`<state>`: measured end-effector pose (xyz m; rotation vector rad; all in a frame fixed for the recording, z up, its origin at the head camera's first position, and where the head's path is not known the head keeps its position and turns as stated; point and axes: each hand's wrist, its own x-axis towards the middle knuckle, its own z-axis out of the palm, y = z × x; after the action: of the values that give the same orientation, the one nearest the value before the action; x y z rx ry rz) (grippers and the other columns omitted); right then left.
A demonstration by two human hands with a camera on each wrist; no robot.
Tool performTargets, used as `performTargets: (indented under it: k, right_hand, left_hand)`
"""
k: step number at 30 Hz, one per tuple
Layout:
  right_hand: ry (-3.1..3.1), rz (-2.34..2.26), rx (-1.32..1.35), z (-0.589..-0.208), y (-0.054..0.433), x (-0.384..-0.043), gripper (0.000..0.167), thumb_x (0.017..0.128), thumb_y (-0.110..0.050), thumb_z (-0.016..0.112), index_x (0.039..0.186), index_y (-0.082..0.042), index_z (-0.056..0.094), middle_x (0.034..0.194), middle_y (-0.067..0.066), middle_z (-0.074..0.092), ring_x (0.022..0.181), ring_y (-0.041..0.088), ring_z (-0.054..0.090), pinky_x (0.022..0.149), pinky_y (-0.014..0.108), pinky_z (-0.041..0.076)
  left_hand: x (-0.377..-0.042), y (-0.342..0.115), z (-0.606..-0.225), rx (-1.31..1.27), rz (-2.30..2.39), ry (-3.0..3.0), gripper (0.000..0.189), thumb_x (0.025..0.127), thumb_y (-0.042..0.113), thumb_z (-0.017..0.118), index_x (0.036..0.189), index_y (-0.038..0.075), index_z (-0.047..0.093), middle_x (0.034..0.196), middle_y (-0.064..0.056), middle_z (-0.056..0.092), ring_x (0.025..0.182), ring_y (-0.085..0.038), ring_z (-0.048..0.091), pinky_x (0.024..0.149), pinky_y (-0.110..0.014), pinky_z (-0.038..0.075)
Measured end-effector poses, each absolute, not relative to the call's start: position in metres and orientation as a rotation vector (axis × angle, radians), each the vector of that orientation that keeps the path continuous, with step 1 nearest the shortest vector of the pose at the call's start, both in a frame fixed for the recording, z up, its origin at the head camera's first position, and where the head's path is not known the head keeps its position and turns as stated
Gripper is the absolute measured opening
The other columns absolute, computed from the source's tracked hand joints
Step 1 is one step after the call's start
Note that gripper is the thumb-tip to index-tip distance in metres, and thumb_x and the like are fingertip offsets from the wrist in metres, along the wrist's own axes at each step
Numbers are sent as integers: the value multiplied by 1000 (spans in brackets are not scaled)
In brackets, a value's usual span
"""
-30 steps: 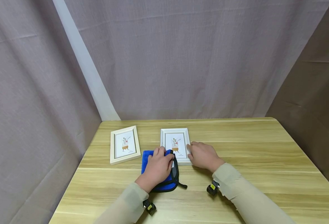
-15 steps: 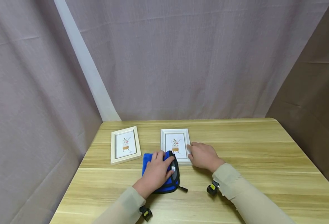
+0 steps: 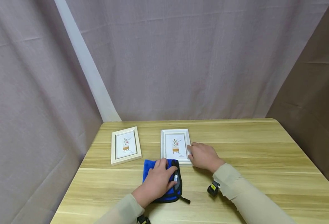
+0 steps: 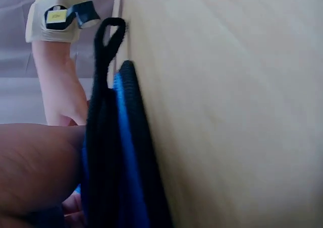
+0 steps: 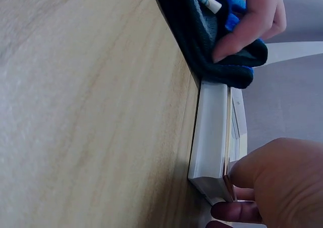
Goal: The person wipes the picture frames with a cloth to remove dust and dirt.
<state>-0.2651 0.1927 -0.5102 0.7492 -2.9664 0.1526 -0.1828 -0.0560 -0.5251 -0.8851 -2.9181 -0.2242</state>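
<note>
My left hand grips a folded blue cloth with black trim, a dark grey patch, a small white label and a hanging loop. The cloth lies at the near edge of a white picture frame, which is flat on the table with a potted-plant print inside. In the left wrist view the cloth's black edge and loop stand close to the camera. My right hand holds the frame's right side near its lower corner. The right wrist view shows thumb and fingers about that white corner.
A second, cream picture frame with a similar print lies slightly turned at the left. Everything stands on a wood-grain table. Grey curtains hang behind it and at the left, with a brown one at the right.
My left hand has drawn the cloth toward the near edge of the table, off most of the white frame, baring more of its print. The right hand stays in place.
</note>
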Motion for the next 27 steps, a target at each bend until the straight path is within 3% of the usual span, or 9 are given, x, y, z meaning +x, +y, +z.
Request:
performTargets:
  k: [6,10,17,27]
  right_hand:
    - [-2985,161,735,-511,193,-265,44,103,-25,72,141,-1,72,114,14,73,98,34,74,75,53,62]
    - [-3007,161,717,-511,193,-266,47,104,-26,72,143,-1,71,117,14,73,101,32,73,76,51,62]
    - [-3029,179,690,-507,193,-263,47,104,-25,72,144,-1,70,119,14,74,104,33,74,78,52,62]
    - [-3035,258,649,-506,194,-262,49,104,-28,72,147,-4,70,127,15,73,110,34,73,79,53,62]
  left_hand:
    - [-177,-50,-519,-922,-213,-2988,49,101,53,78,144,29,71,117,-4,50,105,-22,48,69,-46,57]
    - [-173,-46,-513,-972,-259,-3038,51,99,53,81,143,30,71,114,-3,50,104,-21,47,68,-40,55]
    - [-176,-41,-504,-1027,-350,-3113,51,93,53,88,136,31,71,113,-2,52,101,-17,47,83,-30,51]
    - [-187,-43,-500,-1049,-419,-3143,50,90,55,90,131,33,72,106,2,49,94,-14,47,85,-30,46]
